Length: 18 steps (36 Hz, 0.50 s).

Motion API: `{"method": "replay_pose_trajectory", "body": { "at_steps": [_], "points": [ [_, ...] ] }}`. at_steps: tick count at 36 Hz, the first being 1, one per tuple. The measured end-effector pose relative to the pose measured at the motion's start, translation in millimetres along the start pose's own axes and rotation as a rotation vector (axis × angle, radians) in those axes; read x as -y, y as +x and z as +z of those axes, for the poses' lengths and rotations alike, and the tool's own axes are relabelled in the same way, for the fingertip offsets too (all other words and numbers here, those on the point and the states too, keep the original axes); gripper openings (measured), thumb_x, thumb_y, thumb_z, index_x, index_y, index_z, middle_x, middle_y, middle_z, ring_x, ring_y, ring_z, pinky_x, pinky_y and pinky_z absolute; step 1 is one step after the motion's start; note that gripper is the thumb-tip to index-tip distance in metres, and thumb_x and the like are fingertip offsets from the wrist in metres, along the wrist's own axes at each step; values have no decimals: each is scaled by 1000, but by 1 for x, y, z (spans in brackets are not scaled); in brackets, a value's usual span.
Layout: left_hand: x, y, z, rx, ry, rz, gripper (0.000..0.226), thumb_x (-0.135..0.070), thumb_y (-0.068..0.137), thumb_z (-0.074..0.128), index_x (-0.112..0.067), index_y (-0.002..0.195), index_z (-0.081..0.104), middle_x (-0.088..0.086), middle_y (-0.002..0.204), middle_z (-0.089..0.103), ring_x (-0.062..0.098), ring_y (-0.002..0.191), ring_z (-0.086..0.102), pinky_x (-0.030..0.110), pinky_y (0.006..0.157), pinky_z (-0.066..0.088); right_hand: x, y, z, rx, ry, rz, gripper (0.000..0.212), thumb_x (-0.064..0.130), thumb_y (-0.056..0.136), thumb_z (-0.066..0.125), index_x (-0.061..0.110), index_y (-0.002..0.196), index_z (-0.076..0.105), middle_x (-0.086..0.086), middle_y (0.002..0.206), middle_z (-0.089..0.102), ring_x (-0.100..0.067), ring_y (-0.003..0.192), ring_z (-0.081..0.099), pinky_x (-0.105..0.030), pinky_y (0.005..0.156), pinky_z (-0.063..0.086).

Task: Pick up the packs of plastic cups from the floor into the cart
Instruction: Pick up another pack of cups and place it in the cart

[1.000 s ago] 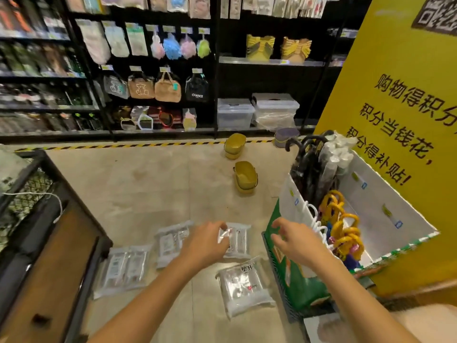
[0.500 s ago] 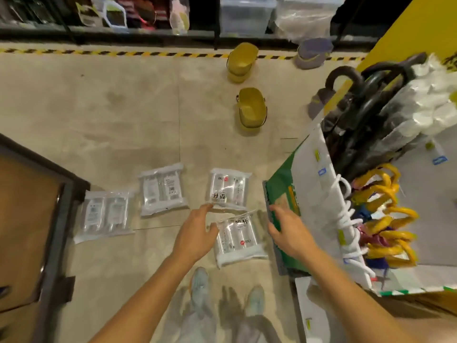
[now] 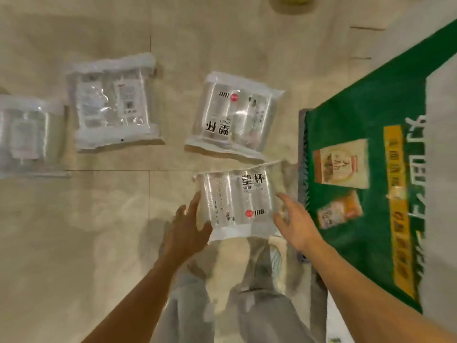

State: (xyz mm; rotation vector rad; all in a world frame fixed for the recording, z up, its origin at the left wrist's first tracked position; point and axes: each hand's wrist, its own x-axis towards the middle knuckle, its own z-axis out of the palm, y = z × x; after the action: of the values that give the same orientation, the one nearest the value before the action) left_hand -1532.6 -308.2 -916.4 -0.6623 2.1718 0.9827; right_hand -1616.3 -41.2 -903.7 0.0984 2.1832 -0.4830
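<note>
Several clear packs of plastic cups lie on the beige floor. The nearest pack [image 3: 237, 201], with black print and a red dot, sits between my hands. My left hand [image 3: 188, 231] grips its lower left corner, thumb over the top and fingers along the left edge. At the pack's right edge my right hand [image 3: 294, 224] has its fingers spread and just touches the wrap. A second pack [image 3: 232, 115] lies just beyond it, a third [image 3: 113, 102] further left, and a fourth [image 3: 24, 134] at the left border. The cart is out of view.
A green and white printed display box [image 3: 358, 169] stands close on the right, its grey base beside my right hand. The bottom of a yellow bucket [image 3: 289, 2] shows at the top edge. My legs and shoes [image 3: 262, 268] are directly below the pack.
My head has dropped lower and closer to the floor, so shelves and cart have left the view. Both hands have closed in on the nearest pack, and the left has taken hold of its corner.
</note>
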Motion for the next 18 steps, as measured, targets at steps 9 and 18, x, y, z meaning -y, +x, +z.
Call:
{"method": "replay_pose_trajectory", "body": {
  "at_steps": [9, 18],
  "points": [
    [66, 98, 104, 122, -155, 89, 93, -56, 78, 48, -35, 154, 1, 1, 159, 20, 33, 143, 25, 51, 112, 30, -77, 116, 77, 90, 54, -93, 82, 40, 105, 55, 66, 152, -7, 3, 176, 2, -29, 162, 8, -56, 130, 14],
    [62, 56, 70, 51, -125, 148, 84, -48, 88, 51, -42, 153, -2, 9, 137, 43, 27, 123, 43, 52, 105, 38, -47, 72, 64, 14, 117, -168, 78, 30, 106, 57, 63, 152, 3, -6, 157, 37, -24, 147, 34, -49, 125, 30]
  ]
}}
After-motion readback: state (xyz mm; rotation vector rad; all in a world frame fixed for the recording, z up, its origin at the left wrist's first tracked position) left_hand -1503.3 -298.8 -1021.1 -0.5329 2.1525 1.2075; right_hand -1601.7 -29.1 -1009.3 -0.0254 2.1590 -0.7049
